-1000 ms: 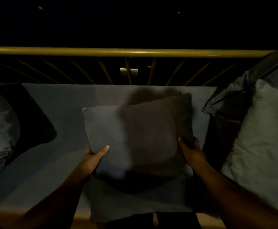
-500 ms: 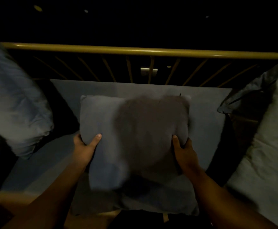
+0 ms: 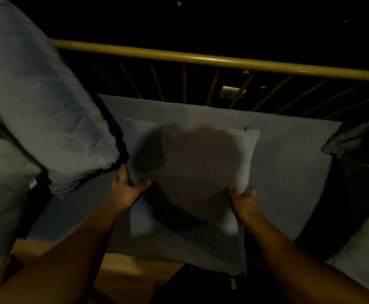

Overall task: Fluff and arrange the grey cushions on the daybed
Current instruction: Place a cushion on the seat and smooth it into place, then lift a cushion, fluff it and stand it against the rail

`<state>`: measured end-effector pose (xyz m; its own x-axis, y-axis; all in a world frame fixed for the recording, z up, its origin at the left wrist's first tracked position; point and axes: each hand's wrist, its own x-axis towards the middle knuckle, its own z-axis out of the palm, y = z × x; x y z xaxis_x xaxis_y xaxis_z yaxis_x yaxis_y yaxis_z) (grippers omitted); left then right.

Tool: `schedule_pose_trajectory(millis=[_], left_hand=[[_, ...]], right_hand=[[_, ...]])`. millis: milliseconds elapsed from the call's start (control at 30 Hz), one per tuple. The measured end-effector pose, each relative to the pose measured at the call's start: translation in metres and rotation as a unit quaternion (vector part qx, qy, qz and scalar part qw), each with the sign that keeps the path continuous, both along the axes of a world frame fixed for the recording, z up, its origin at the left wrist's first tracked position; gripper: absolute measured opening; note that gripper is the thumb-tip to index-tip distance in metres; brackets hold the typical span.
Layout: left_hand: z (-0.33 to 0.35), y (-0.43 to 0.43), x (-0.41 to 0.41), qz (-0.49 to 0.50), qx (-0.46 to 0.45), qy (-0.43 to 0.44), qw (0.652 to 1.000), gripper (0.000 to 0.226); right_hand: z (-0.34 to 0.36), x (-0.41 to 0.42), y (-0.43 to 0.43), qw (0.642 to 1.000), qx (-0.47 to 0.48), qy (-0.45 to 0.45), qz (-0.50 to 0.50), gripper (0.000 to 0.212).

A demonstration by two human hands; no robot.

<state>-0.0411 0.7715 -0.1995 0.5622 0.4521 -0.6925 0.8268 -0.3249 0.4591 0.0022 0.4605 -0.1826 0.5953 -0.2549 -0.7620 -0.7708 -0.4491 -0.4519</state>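
Note:
A square grey cushion is held up over the middle of the daybed mattress. My left hand grips its lower left corner and my right hand grips its lower right corner. The cushion is motion-blurred and a dark shadow covers its centre. A second grey cushion lies flat beneath it at the mattress's front edge, partly hidden by the held one.
A large pale pillow leans upright at the left, with another pale pillow below it. Pale bedding fills the right edge. A yellow rail with slats runs behind the mattress. The room is dim.
The grey cushion has shifted away and right in my hands, with both grips now pinching its lower corners. The view has swung left, bringing the big pale pillow further in.

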Motion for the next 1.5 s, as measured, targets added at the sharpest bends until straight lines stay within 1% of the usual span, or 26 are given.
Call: schedule_pose_trajectory(millis=[33,167,267,367,400,433,500,567,600,633,700,767,867,900,967,1067,1100,1133,1200,1267,1300,1333,1367,1400,1433,1500], left_hand=[[0.002,-0.006,0.0,-0.017,0.005,0.002,1.0,0.12],[0.005,-0.021,0.003,-0.049,0.035,0.013,0.998,0.106],[0.003,-0.02,0.003,-0.07,0.046,0.017,0.996,0.107],[0.008,-0.026,0.0,-0.063,0.06,0.037,0.996,0.106],[0.013,-0.03,0.001,-0.064,0.072,0.041,0.994,0.102],[0.018,-0.036,0.004,-0.073,0.083,0.037,0.993,0.096],[0.032,-0.053,0.013,-0.102,0.087,-0.001,0.991,0.077],[0.045,-0.079,0.025,-0.131,0.063,-0.047,0.988,0.066],[0.054,-0.096,0.03,-0.146,0.043,-0.063,0.986,0.064],[0.062,-0.114,0.036,-0.166,0.023,-0.072,0.983,0.062],[0.076,-0.154,0.045,-0.233,-0.008,-0.072,0.97,0.053],[0.093,-0.198,0.052,-0.302,-0.028,-0.09,0.948,0.047],[0.115,-0.271,0.062,-0.386,-0.044,-0.16,0.907,0.038],[0.123,-0.295,0.064,-0.406,-0.054,-0.166,0.897,0.035],[0.133,-0.343,0.069,-0.434,-0.078,-0.165,0.882,0.034],[0.133,-0.416,0.077,-0.466,-0.105,-0.132,0.869,0.041],[0.134,-0.441,0.078,-0.462,-0.116,-0.12,0.871,0.047],[0.135,-0.465,0.078,-0.442,-0.134,-0.101,0.881,0.055],[0.139,-0.507,0.078,-0.375,-0.201,-0.076,0.902,0.066],[0.137,-0.54,0.08,-0.301,-0.283,-0.06,0.909,0.071],[0.134,-0.556,0.082,-0.272,-0.307,-0.052,0.91,0.077],[0.131,-0.571,0.086,-0.237,-0.312,-0.043,0.919,0.087],[0.127,-0.584,0.089,-0.209,-0.29,-0.044,0.933,0.097],[0.123,-0.596,0.091,-0.184,-0.26,-0.05,0.947,0.103],[0.126,-0.605,0.092,-0.169,-0.243,-0.062,0.953,0.101],[0.132,-0.621,0.092,-0.169,-0.257,-0.104,0.946,0.082]], right_hand=[[-0.006,0.001,0.002,1.0,-0.009,0.005,0.01,0.087],[-0.006,-0.002,0.011,0.997,-0.047,0.022,0.05,0.088],[-0.006,-0.003,0.013,0.997,-0.053,0.023,0.051,0.09],[-0.009,0.001,0.006,0.997,-0.04,0.039,0.057,0.091],[-0.005,0.003,0.003,0.997,-0.033,0.035,0.058,0.086],[0.0,0.005,-0.002,0.998,-0.021,0.022,0.058,0.077],[0.01,0.007,-0.014,0.999,0.007,0.0,0.044,0.05],[0.027,0.01,-0.031,0.999,0.018,-0.027,0.042,0.024],[0.037,0.011,-0.042,0.998,0.006,-0.046,0.053,0.017],[0.046,0.011,-0.054,0.996,0.0,-0.069,0.058,0.014],[0.068,0.01,-0.082,0.991,-0.024,-0.117,0.058,0.017],[0.088,0.007,-0.116,0.986,-0.053,-0.152,0.031,0.02],[0.109,0.002,-0.173,0.983,-0.082,-0.158,-0.034,0.024],[0.114,0.0,-0.192,0.981,-0.085,-0.17,-0.048,0.025],[0.129,-0.008,-0.231,0.976,-0.088,-0.186,-0.069,0.025],[0.147,-0.022,-0.295,0.963,-0.124,-0.219,-0.093,0.021],[0.15,-0.027,-0.318,0.956,-0.14,-0.233,-0.105,0.023],[0.151,-0.032,-0.341,0.951,-0.16,-0.239,-0.116,0.028],[0.155,-0.041,-0.385,0.942,-0.204,-0.229,-0.137,0.035],[0.157,-0.05,-0.423,0.934,-0.231,-0.224,-0.154,0.037],[0.159,-0.054,-0.439,0.933,-0.232,-0.224,-0.159,0.037],[0.158,-0.058,-0.452,0.933,-0.234,-0.223,-0.16,0.037],[0.157,-0.063,-0.463,0.934,-0.236,-0.217,-0.155,0.036],[0.156,-0.066,-0.473,0.936,-0.237,-0.212,-0.149,0.033],[0.153,-0.069,-0.48,0.938,-0.233,-0.212,-0.145,0.027],[0.149,-0.072,-0.492,0.941,-0.21,-0.219,-0.148,0.017]])
